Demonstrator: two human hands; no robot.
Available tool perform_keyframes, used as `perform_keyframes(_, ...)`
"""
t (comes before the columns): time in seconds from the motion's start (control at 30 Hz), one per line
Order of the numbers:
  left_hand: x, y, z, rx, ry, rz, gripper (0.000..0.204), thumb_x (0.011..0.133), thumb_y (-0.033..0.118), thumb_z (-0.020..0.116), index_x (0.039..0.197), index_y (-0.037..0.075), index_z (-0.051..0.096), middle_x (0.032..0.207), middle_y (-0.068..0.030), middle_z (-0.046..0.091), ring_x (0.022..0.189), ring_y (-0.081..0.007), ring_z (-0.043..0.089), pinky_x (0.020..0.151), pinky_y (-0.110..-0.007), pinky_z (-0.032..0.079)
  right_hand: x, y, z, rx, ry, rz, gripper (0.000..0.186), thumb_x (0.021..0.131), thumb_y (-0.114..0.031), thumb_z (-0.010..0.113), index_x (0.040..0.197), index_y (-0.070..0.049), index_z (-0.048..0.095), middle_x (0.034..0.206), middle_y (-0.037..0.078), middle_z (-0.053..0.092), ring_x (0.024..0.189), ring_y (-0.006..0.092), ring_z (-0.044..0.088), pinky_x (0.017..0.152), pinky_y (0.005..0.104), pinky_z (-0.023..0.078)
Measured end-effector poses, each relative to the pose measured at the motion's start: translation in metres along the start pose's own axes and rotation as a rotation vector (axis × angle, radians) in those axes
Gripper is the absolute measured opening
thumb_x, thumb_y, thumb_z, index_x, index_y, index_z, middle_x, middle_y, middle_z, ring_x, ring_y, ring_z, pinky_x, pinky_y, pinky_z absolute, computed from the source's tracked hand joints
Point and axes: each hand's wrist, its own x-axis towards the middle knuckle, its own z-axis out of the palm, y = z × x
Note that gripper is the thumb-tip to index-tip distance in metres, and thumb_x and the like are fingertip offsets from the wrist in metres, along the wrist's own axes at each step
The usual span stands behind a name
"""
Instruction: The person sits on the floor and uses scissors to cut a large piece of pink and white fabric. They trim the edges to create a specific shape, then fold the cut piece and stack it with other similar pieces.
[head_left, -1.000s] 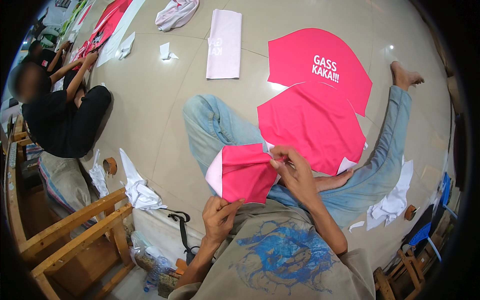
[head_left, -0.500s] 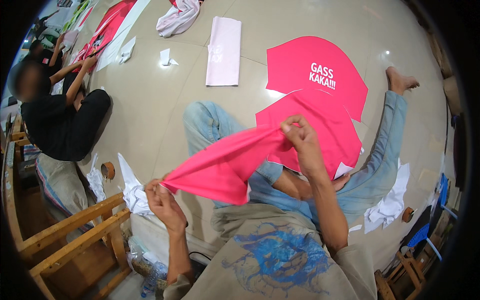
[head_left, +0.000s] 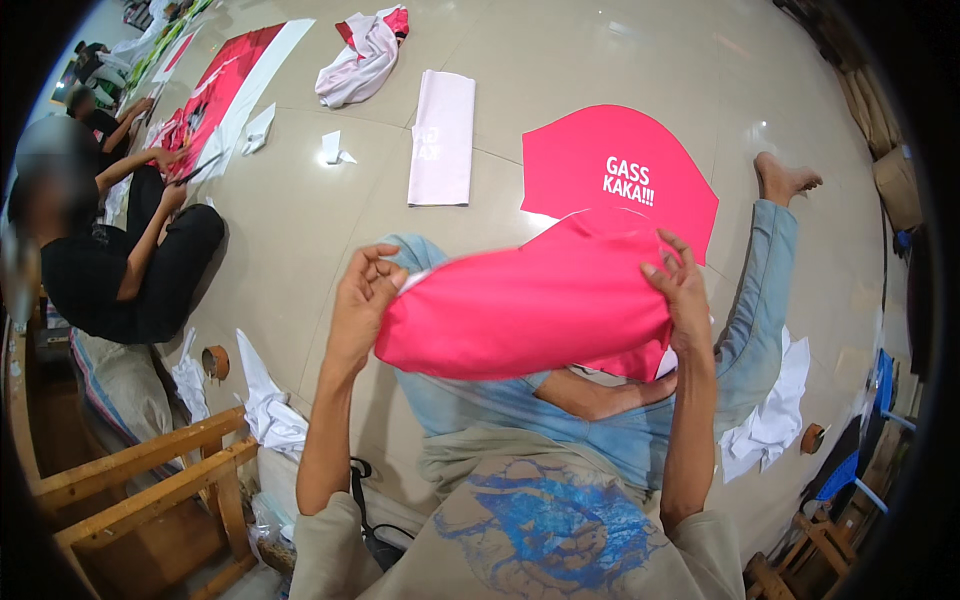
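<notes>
A bright pink fabric piece (head_left: 520, 310) is stretched between my two hands above my lap. My left hand (head_left: 362, 305) pinches its left end, where a bit of the white underside shows at the edge. My right hand (head_left: 684, 295) grips the upper right corner between thumb and fingers. Behind it, a second pink fabric piece (head_left: 595, 226) lies by my legs, mostly covered by the held cloth. Farther out on the floor is a pink panel (head_left: 590, 150) with a curved top edge and white lettering.
A folded pale pink cloth (head_left: 443, 140) and a bundled pink-and-white cloth (head_left: 362, 62) lie on the tiles ahead. White scraps (head_left: 272, 410) and a tape roll (head_left: 216, 362) are at left, beside a wooden frame (head_left: 150, 460). Co-workers sit at far left near red fabric (head_left: 235, 70).
My left hand has risen and moved right, and my right hand has shifted right and slightly down. The pink fabric piece, slanted and gathered before, is now spread wider and more level.
</notes>
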Motion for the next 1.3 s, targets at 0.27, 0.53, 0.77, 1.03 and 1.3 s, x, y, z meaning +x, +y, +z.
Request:
perform_keyframes(0.27, -0.011, -0.052, 0.013, 0.444, 0.082, 0.079, 0.02, 0.094, 0.008, 0.07, 0.113, 0.0, 0.065, 0.092, -0.0006, 0.057, 0.073, -0.0079, 0.051, 0.064, -0.025, 0.043, -0.006, 0.084, -0.015, -0.166, 0.053, 0.088, 0.062, 0.092, 0.002, 0.067, 0.148, -0.003, 0.041, 0.119, 0.012, 0.061, 0.11, 0.0165, 0.06, 0.096, 0.0278, 0.048)
perform_keyframes(0.53, -0.01, -0.042, 0.028, 0.762, 0.074, 0.184, 0.012, 0.091, 0.008, 0.071, 0.094, 0.0, 0.062, 0.093, -0.0119, 0.056, 0.073, -0.0268, 0.056, 0.069, -0.036, 0.047, -0.008, 0.095, -0.019, -0.263, 0.062, 0.027, 0.059, 0.092, -0.001, 0.069, 0.145, -0.003, 0.045, 0.102, 0.007, 0.066, 0.104, 0.0143, 0.062, 0.098, 0.0294, 0.046)
perform_keyframes(0.77, -0.016, -0.002, 0.076, 0.852, -0.035, 0.56, 0.053, 0.081, 0.01, 0.079, 0.13, 0.009, 0.057, 0.139, -0.0169, 0.055, 0.132, -0.0332, 0.049, 0.112, -0.044, 0.038, -0.026, 0.024, -0.002, -0.275, -0.319, -0.019, 0.053, 0.094, -0.012, 0.071, 0.142, -0.005, 0.05, 0.099, 0.005, 0.069, 0.107, 0.0153, 0.063, 0.105, 0.0343, 0.043)
perform_keyframes(1.03, 0.022, 0.047, 0.161, 0.898, -1.004, -0.149, 0.047, 0.09, 0.019, 0.073, 0.134, 0.007, 0.061, 0.116, -0.0154, 0.068, 0.112, -0.0279, 0.064, 0.099, -0.039, 0.049, -0.012, -0.059, 0.021, 0.133, -0.431, -0.066, 0.053, 0.1, -0.027, 0.064, 0.145, -0.004, 0.049, 0.114, 0.008, 0.067, 0.106, 0.0132, 0.064, 0.096, 0.0306, 0.049)
perform_keyframes(1.3, 0.0, 0.097, 0.107, -0.626, -0.112, 0.128, 0.043, 0.107, 0.026, 0.053, 0.143, 0.003, 0.051, 0.14, -0.0128, 0.06, 0.125, -0.0219, 0.061, 0.107, -0.04, 0.049, -0.011, 0.122, -0.002, 0.53, -0.42, 0.187, 0.092, 0.092, -0.072, 0.053, 0.158, -0.011, 0.031, 0.153, 0.011, 0.046, 0.135, 0.0254, 0.048, 0.113, 0.0444, 0.04)
